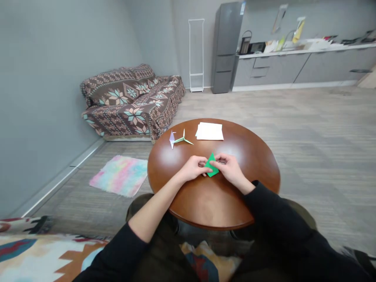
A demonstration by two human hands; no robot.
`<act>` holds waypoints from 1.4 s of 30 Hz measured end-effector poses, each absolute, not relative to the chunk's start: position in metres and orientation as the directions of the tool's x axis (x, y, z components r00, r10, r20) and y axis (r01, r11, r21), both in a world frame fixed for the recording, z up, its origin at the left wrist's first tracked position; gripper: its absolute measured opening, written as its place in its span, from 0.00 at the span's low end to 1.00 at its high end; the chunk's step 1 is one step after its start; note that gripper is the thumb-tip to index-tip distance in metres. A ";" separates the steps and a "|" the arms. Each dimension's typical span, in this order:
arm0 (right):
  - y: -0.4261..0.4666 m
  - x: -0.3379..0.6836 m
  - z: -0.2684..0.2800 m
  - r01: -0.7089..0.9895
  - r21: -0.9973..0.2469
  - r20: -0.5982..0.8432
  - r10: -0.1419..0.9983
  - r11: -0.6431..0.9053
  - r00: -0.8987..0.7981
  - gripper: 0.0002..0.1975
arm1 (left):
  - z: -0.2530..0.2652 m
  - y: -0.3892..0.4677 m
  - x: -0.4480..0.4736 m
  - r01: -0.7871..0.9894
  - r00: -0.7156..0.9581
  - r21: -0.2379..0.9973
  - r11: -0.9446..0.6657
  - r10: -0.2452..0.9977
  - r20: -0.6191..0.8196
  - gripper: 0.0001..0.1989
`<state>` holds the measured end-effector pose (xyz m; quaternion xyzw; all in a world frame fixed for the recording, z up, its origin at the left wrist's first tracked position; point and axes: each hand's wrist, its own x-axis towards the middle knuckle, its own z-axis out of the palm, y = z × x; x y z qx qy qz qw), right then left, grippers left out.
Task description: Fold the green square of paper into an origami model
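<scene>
A folded piece of green paper [212,166], roughly kite-shaped with a point facing away from me, is between my hands just over the round brown table [211,207]. My left hand [195,168] grips its left side, the thumb lying on top near the lower edge. From the right, my right hand [230,167] holds the other side, with its thumb pressed on the upper face. The fingers under the paper are partly hidden. Beyond my left hand stand a purple folded paper crane [172,140] and a light green three-pointed paper piece [183,138].
A stack of white paper [209,131] lies at the table's far side. Past the table are a patterned covered sofa [132,102], a white rack [196,55], a grey fridge [227,47] and a kitchen counter [293,66]. A pastel fluffy rug [120,175] is on the floor at left.
</scene>
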<state>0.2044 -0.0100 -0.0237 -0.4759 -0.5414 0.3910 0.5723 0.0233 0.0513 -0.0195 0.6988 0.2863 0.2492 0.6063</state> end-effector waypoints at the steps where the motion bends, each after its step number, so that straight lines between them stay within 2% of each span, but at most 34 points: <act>1: -0.009 0.205 -0.024 0.064 -0.970 0.242 0.961 0.236 0.130 0.15 | -0.020 0.051 0.023 0.107 0.717 0.989 -0.102 0.697 -0.006 0.15; 7: 0.003 0.219 -0.029 0.030 -0.972 0.229 0.921 0.231 0.315 0.20 | -0.020 0.050 0.023 0.108 0.707 0.988 -0.107 0.707 -0.001 0.15; 11: 0.001 0.216 -0.030 0.031 -0.973 0.228 0.941 0.227 0.252 0.22 | -0.017 0.049 0.024 0.050 0.638 0.993 -0.103 0.768 0.048 0.18; 16: -0.007 0.210 -0.025 0.072 -0.964 0.265 0.947 0.256 0.180 0.21 | -0.016 0.050 0.023 -0.025 0.563 0.993 -0.116 0.819 0.109 0.30; 22: -0.009 0.210 -0.025 0.156 -0.947 0.302 0.945 0.282 0.125 0.19 | -0.024 0.054 0.023 -0.051 0.570 0.990 -0.133 0.810 0.138 0.26; 28: -0.007 0.212 -0.032 0.276 -0.911 0.359 0.918 0.305 0.169 0.11 | -0.025 0.056 0.022 -0.046 0.559 0.988 -0.148 0.816 0.148 0.31; 36: -0.008 0.212 -0.030 0.322 -0.879 0.415 0.896 0.351 0.156 0.07 | -0.024 0.055 0.024 -0.039 0.591 0.987 -0.158 0.792 0.150 0.23; 42: -0.008 0.213 -0.029 0.215 -0.910 0.392 0.903 0.354 0.177 0.13 | -0.027 0.057 0.024 -0.025 0.592 0.986 -0.164 0.792 0.147 0.14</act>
